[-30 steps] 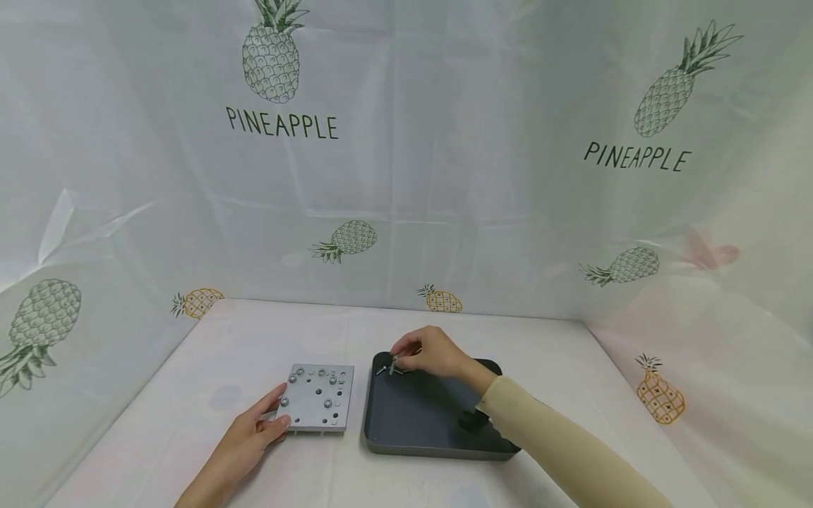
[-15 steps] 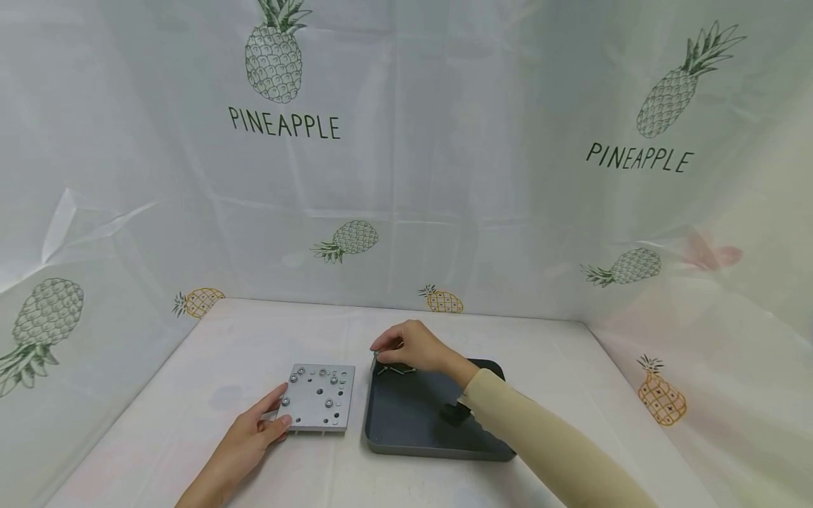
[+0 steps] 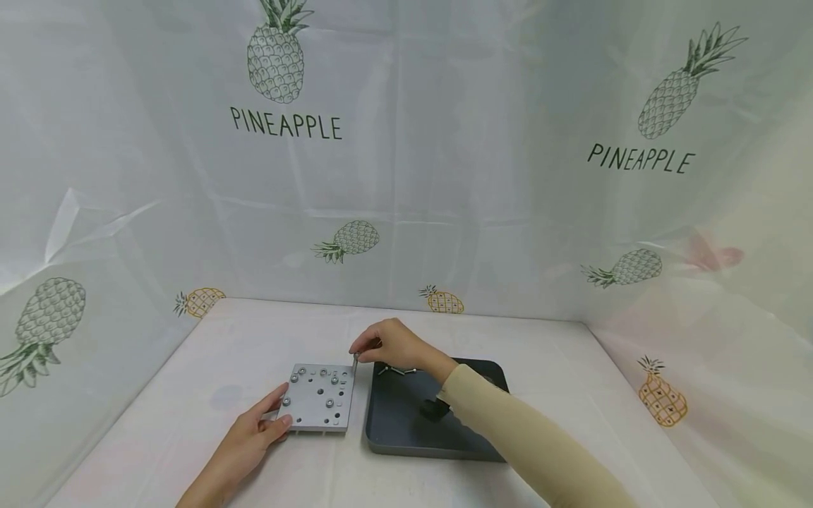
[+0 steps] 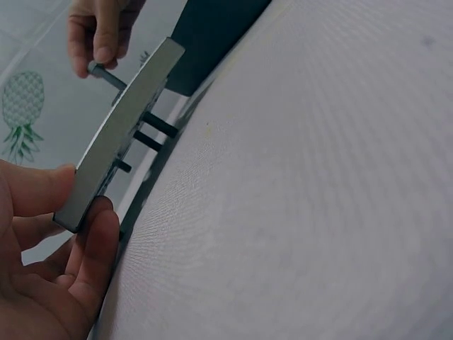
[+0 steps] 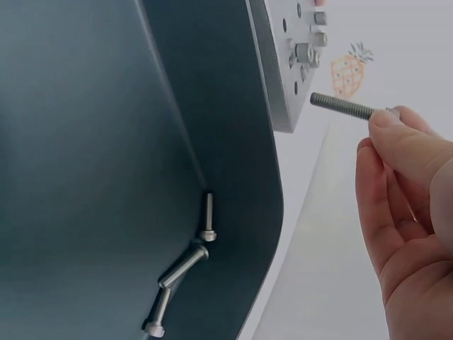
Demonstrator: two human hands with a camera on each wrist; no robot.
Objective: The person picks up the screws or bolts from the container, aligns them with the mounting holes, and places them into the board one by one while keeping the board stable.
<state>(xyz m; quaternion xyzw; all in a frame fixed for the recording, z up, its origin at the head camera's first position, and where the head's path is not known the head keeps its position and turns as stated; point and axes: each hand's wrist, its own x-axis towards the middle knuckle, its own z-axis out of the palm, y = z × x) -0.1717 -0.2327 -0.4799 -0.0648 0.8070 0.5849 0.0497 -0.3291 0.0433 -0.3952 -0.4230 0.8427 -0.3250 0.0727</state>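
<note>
My left hand (image 3: 250, 435) grips the left edge of a square metal plate (image 3: 309, 416), thumb on top and fingers beneath. Several socket-head screws (image 3: 329, 403) stand in the plate's holes, and their shanks (image 4: 161, 125) stick out below in the left wrist view. Between thumb and fingertips, my right hand (image 3: 396, 345) pinches a loose screw (image 5: 343, 105). Its threaded end points down, near the plate's far right corner and apart from the face in the right wrist view. Bare holes (image 3: 341, 394) also show on the plate.
A dark grey tray (image 3: 406, 430) stands on the white-covered table right of the plate. Three screws (image 5: 185, 265) lie in its far left corner. My right forearm crosses above the tray. A pineapple-print curtain (image 3: 483, 176) hangs behind and at both sides.
My right hand has lifted the screw out of the tray and carried it left, over the rim, to the plate's far right corner. The left hand and plate have stayed in place.
</note>
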